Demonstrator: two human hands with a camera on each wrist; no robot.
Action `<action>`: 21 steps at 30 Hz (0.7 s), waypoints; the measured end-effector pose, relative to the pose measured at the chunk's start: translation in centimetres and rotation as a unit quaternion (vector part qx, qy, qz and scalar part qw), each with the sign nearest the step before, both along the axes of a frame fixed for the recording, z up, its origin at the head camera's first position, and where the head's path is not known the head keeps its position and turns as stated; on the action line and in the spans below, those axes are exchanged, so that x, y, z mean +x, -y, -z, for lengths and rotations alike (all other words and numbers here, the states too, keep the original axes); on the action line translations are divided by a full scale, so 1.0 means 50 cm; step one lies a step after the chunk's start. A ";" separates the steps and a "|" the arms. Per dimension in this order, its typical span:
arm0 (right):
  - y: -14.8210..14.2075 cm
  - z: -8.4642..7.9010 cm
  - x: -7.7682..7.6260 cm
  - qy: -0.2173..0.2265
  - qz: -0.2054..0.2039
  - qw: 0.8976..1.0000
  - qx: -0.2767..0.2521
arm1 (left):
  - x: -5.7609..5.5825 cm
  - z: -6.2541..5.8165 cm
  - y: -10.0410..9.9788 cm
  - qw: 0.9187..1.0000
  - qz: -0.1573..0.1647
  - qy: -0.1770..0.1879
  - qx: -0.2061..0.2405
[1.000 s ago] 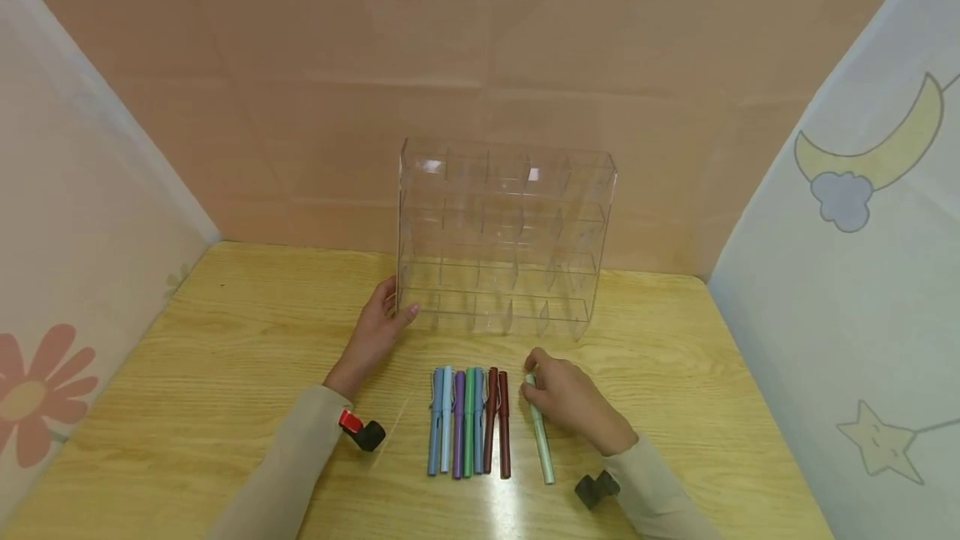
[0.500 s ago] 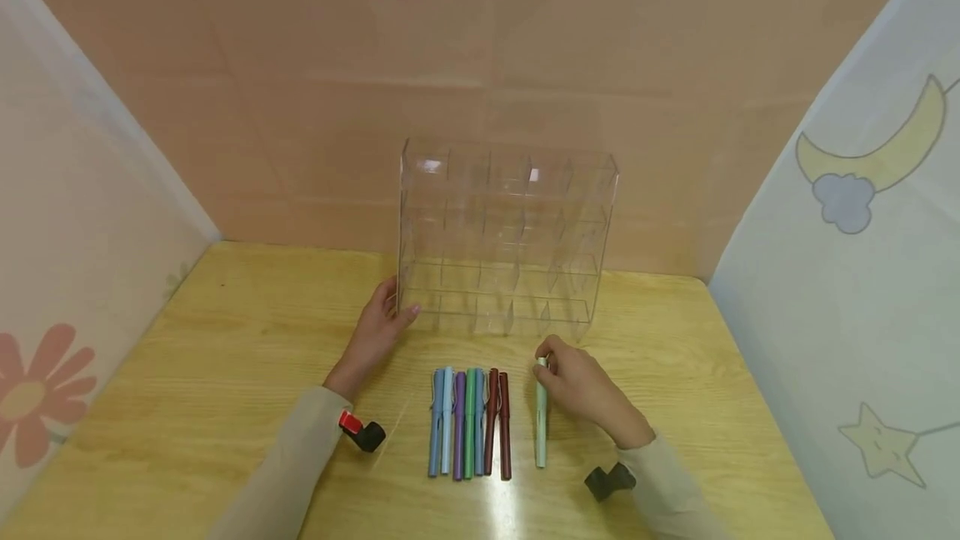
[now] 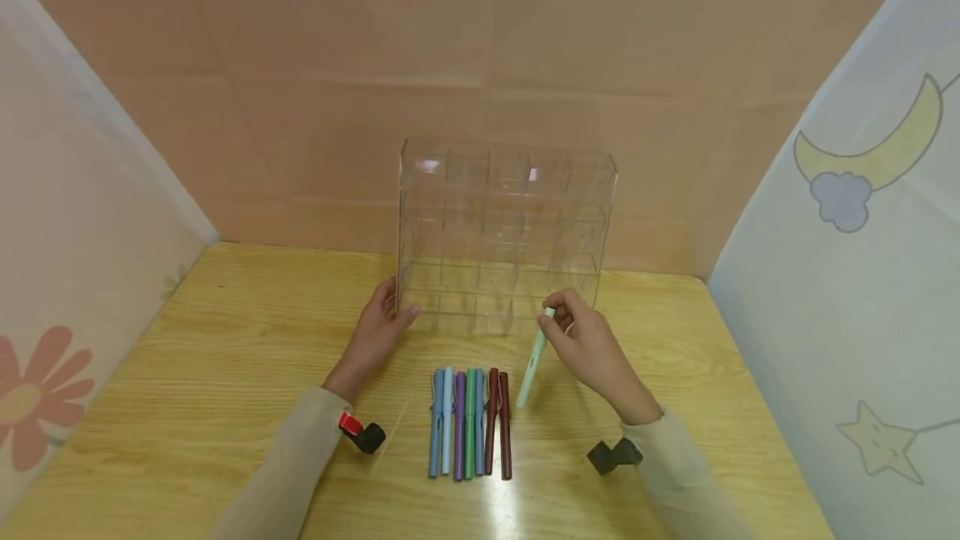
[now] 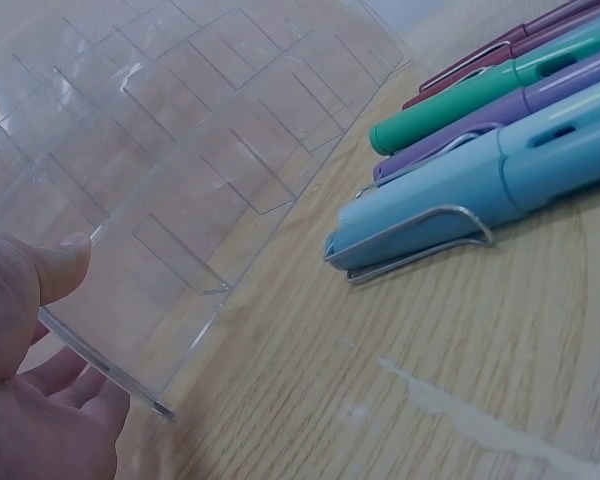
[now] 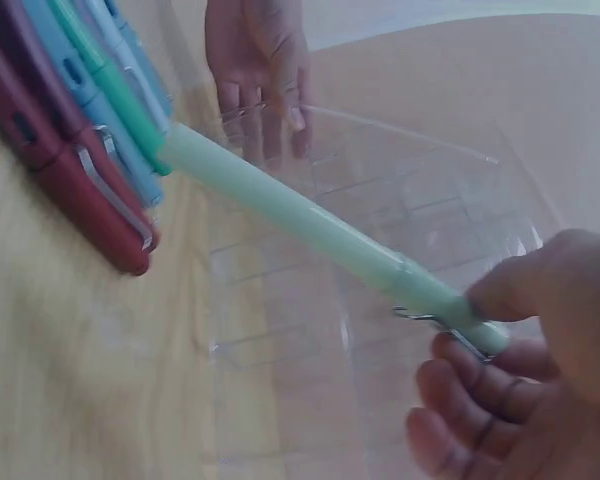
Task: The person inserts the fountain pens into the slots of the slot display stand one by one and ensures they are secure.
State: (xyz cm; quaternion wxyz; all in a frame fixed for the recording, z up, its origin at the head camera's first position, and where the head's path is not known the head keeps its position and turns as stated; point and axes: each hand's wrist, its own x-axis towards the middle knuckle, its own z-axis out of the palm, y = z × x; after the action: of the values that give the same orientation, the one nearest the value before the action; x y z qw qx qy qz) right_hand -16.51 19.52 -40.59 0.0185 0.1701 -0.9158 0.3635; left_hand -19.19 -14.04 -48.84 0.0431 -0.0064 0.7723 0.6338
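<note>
A clear, tiered pen rack (image 3: 498, 257) with divided compartments stands upright at the back of the table. My left hand (image 3: 377, 332) grips its lower left edge, thumb at the front and fingers behind, as the left wrist view also shows. Between thumb and fingers, my right hand (image 3: 596, 348) pinches a pale green pen (image 3: 533, 369) by its clip end. The pen slants, its other end pointing down and toward the left, just in front of the rack's lower right. In the right wrist view the pale green pen (image 5: 290, 215) shows its metal clip by the fingers.
Several pens lie side by side in a row before the rack: blue pens (image 3: 436, 423), a purple pen (image 3: 459, 427), a green pen (image 3: 469, 423) and dark red pens (image 3: 505, 427). The wooden table (image 3: 262, 340) is enclosed by a brown back wall and patterned side walls.
My right hand has lifted the pale green pen from the table and carried it forward toward the rack, tilting it. My left hand keeps its place on the rack.
</note>
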 end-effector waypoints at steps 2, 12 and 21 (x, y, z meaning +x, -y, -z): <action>0.008 -0.010 -0.006 -0.021 0.003 1.000 -0.015 | 0.001 0.000 -0.001 1.000 -0.001 -0.001 0.002; 0.059 -0.052 -0.037 -0.075 -0.001 0.996 -0.057 | 0.000 -0.004 -0.003 1.000 -0.007 -0.002 -0.006; 0.096 -0.058 -0.056 -0.097 -0.010 0.992 -0.077 | -0.004 0.000 -0.002 1.000 -0.007 0.001 -0.004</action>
State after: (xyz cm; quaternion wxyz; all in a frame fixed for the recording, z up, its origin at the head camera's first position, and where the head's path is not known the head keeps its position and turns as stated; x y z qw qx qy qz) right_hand -19.30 14.74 -37.67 0.1162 0.2113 -0.8775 0.4146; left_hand -19.37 -13.92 -48.84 0.0397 -0.0123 0.7747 0.6310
